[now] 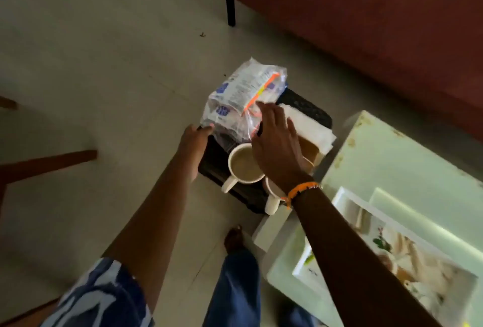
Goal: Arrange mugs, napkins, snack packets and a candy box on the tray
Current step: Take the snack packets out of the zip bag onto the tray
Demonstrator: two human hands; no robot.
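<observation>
Head cam, L grip [194,141] curled on tray [213,167] edge, R grip [277,143] spread, fingertips on snack pkt [240,99].

A black tray [305,107] holds a clear snack packet [240,102] with blue and orange print, lying between both hands at their fingertips. Two white mugs, one [244,167] full of milky drink just below the right palm, the other [273,194] under its wrist. White napkins [311,128] lie right of that hand

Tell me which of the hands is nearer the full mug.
Right. The right hand reaches over the full mug, fingertips on the snack packet. The left hand holds the tray edge, off to the mug's left.
</observation>
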